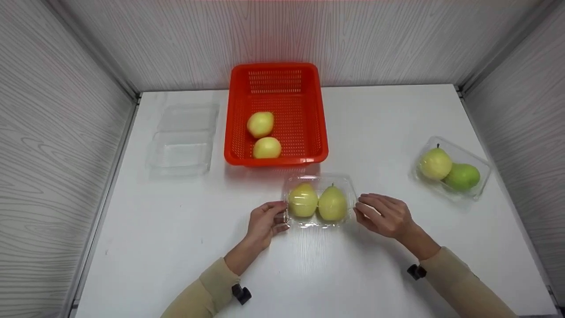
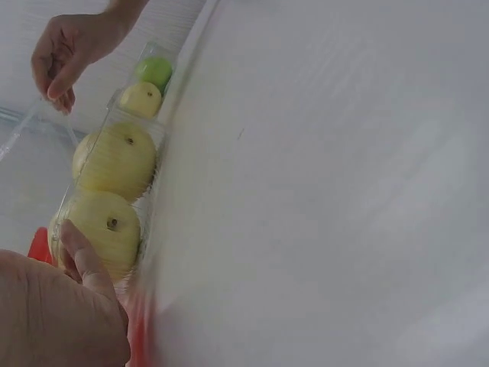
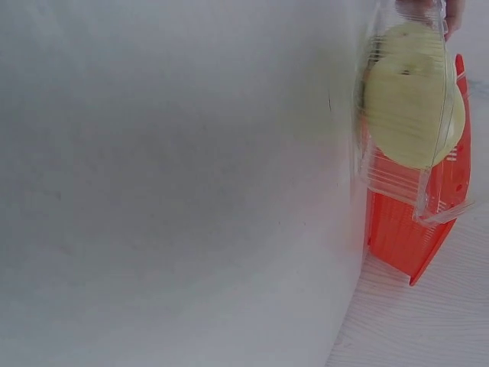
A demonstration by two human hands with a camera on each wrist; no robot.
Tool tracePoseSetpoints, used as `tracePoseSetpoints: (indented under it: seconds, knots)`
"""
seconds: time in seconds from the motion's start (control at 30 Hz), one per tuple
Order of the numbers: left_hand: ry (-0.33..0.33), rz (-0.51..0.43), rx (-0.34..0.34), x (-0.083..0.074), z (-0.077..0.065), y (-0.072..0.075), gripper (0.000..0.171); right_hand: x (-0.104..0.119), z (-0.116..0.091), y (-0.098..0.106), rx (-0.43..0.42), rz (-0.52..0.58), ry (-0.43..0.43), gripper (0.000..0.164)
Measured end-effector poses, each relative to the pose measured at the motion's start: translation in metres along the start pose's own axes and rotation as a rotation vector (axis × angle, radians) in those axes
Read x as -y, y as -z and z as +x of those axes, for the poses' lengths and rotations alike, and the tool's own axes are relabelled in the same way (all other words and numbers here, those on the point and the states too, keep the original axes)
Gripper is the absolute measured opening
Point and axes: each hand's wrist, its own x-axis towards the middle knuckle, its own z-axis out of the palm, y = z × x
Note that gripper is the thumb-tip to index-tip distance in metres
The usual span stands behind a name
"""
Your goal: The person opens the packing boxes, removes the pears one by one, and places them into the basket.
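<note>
A clear plastic clamshell container stands before me at the table's middle with two yellow-green pears side by side in it, a left pear and a right pear. My left hand holds its left edge, thumb above and fingers lower down. On the opposite side, my right hand has its fingertips together at the container's edge. In the left wrist view that hand pinches the clear lid, which stands raised off the tray. Ribbed container walls show in the right wrist view.
Behind the container is a red plastic basket holding two yellow pears. An opened clear clamshell lies at the back left. Toward the right edge, another clear container holds a yellow pear and a green pear.
</note>
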Motion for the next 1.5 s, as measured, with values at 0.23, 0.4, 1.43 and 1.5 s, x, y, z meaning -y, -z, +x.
tracePoseSetpoints:
  seconds: [0.23, 0.4, 1.43, 1.5]
  knots:
    - [-0.010, 0.025, 0.002, 0.001, 0.000, 0.000, 0.024, -0.001, -0.001, -0.002, -0.001, -0.022, -0.029, 0.024]
    - [-0.011, 0.028, 0.011, 0.004, -0.002, 0.001, 0.027, -0.005, -0.005, -0.002, 0.006, -0.025, -0.068, 0.022]
    - [-0.006, 0.054, 0.026, 0.015, -0.020, 0.003, 0.025, -0.024, 0.007, -0.016, -0.040, 0.106, -0.550, 0.019]
    - [-0.004, 0.052, 0.024, 0.015, -0.021, 0.003, 0.025, -0.025, 0.009, -0.017, -0.036, 0.135, -0.604, 0.023]
